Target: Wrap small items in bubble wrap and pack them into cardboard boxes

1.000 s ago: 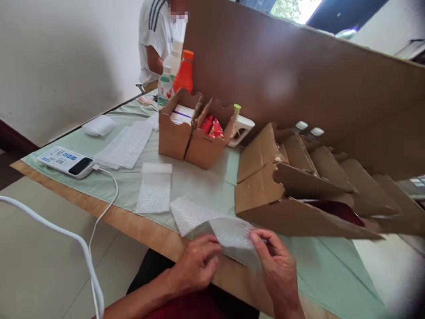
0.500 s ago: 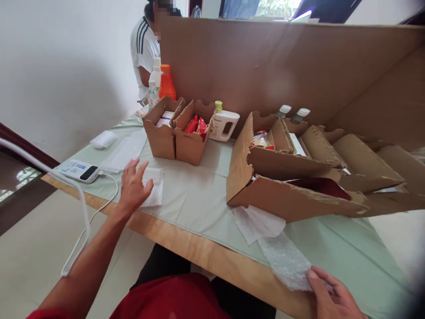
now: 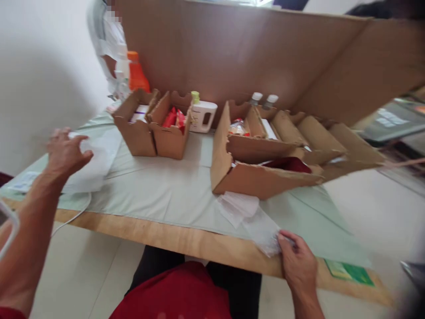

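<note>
My left hand [image 3: 66, 153] is over the left side of the table, its fingers spread and slightly blurred. Beneath and beside it lie clear bubble wrap sheets [image 3: 96, 166]; whether the palm presses on them is hard to see. At the front edge, my right hand [image 3: 299, 259] pinches the end of a bubble wrap strip [image 3: 262, 230] between thumb and fingers. The strip's far end rests folded against a long cardboard bin [image 3: 255, 181] holding something dark red.
Two cardboard bins [image 3: 169, 141] stand left of centre, one with red packets. Behind are a white jug [image 3: 203, 116] and an orange bottle [image 3: 137, 75]. More bins [image 3: 322, 137] run rightward before a tall cardboard panel [image 3: 232, 53]. A white cable [image 3: 79, 212] hangs over the edge.
My left hand has moved left, and the small bubble wrap sheet by it has shifted left too. My right hand keeps its pinch on the strip. The view has turned right.
</note>
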Demonstrator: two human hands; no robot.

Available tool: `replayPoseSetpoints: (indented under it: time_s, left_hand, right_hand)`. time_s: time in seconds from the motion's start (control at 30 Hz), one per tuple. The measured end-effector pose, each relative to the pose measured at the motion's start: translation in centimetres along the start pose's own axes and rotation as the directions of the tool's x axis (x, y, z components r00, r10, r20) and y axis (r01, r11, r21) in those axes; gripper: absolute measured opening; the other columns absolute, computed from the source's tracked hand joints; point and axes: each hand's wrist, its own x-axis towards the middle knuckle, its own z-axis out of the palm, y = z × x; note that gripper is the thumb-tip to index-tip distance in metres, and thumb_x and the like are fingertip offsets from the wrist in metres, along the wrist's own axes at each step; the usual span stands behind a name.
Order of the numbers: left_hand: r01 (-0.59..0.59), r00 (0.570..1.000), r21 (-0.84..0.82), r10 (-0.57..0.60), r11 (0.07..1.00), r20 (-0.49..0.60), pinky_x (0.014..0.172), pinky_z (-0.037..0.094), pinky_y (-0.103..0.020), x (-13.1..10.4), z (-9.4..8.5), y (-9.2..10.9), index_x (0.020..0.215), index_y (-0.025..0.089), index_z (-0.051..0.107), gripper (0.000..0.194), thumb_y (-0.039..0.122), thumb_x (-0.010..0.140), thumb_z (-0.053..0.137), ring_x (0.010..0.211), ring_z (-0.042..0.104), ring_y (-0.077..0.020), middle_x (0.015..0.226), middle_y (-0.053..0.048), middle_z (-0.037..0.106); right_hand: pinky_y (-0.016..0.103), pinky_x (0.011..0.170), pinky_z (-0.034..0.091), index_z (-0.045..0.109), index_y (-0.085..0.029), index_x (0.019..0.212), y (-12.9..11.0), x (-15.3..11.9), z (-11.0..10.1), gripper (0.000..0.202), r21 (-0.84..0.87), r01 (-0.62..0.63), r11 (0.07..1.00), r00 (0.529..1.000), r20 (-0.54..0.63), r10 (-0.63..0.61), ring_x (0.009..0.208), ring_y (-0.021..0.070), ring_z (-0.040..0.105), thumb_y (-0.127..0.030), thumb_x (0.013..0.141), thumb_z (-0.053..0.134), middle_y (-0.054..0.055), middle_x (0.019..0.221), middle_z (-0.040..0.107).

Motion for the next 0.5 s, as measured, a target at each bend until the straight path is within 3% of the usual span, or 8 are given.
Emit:
replayPoseSetpoints:
  time_s: [0.07,0.13,0.2,0.3,0.33,0.4,0.5]
  left_hand:
    - [-0.057,0.996,-0.083,0.051,0.995,-0.075,0.119,0.02,-0.075,-0.9,1.0,2.4,0.119,0.017,0.067,0.046,0.048,0.086,0.061,0.148,0.032,-0.0487,0.152,-0.008,0.051]
    - [-0.203,0.974,-0.21,0.175,0.956,-0.144,0.123,0.024,-0.066,-4.1,2.5,6.7,0.127,0.024,0.063,0.039,0.039,0.091,0.059,0.145,0.04,-0.0415,0.146,-0.003,0.057]
    - [-0.384,0.923,-0.394,0.356,0.835,-0.144,0.116,0.037,-0.062,-9.1,4.1,12.4,0.124,0.022,0.064,0.032,0.028,0.093,0.057,0.132,0.055,-0.0377,0.133,-0.006,0.064]
    - [-0.521,0.831,-0.488,0.546,0.7,-0.104,0.107,0.05,-0.046,-16.1,6.7,21.5,0.118,0.026,0.065,0.03,0.026,0.088,0.064,0.123,0.062,-0.0289,0.128,-0.006,0.067]
    - [-0.528,0.803,-0.539,0.593,0.657,-0.064,0.107,0.049,-0.047,-17.6,7.5,24.2,0.122,0.024,0.064,0.034,0.021,0.088,0.062,0.126,0.06,-0.0296,0.131,-0.009,0.066]
    - [-0.457,0.788,-0.617,0.613,0.641,0.053,0.106,0.049,-0.048,-19.4,9.1,28.4,0.129,0.023,0.061,0.043,0.02,0.086,0.062,0.124,0.059,-0.0306,0.132,-0.012,0.065]
    - [-0.337,0.817,-0.637,0.552,0.693,0.168,0.1,0.049,-0.052,-19.8,10.6,31.6,0.138,0.018,0.054,0.053,0.026,0.086,0.062,0.115,0.061,-0.0336,0.125,-0.016,0.066]
  right_hand:
    - [0.029,0.05,0.038,0.072,-0.016,0.089,-0.2,-0.5,0.0,0.043,0.045,-0.041,0.998,0.999,0.028,0.039,0.051,0.0153,0.046,-0.053,0.071,0.065,-0.001,0.058,0.058]
    - [0.028,0.049,0.036,0.071,-0.015,0.093,-0.2,-0.9,0.1,0.043,0.086,-0.081,0.993,0.996,0.038,0.078,0.05,0.014,0.043,-0.052,0.072,0.065,-0.004,0.056,0.054]
    - [0.027,0.049,0.036,0.07,-0.015,0.095,0.0,-1.2,0.1,0.042,0.111,-0.093,0.989,0.995,0.04,0.089,0.05,0.0136,0.043,-0.052,0.074,0.065,-0.004,0.057,0.054]
    - [0.027,0.049,0.037,0.071,-0.015,0.095,0.4,-1.2,-0.1,0.04,0.129,-0.089,0.988,0.995,0.064,0.081,0.05,0.0137,0.045,-0.05,0.076,0.066,-0.003,0.057,0.056]
    - [0.027,0.049,0.038,0.071,-0.015,0.095,0.6,-1.1,-0.2,0.04,0.137,-0.083,0.987,0.995,0.072,0.074,0.05,0.0137,0.045,-0.05,0.076,0.066,-0.003,0.057,0.057]
    - [0.027,0.05,0.039,0.071,-0.016,0.094,1.0,-1.1,-0.3,0.038,0.156,-0.071,0.985,0.995,0.081,0.059,0.051,0.014,0.048,-0.049,0.077,0.066,-0.002,0.059,0.059]
    - [0.027,0.054,0.044,0.071,-0.016,0.096,1.7,-1.3,-0.3,0.038,0.189,-0.056,0.98,0.997,0.057,0.046,0.056,0.0145,0.053,-0.05,0.079,0.065,0.001,0.069,0.066]
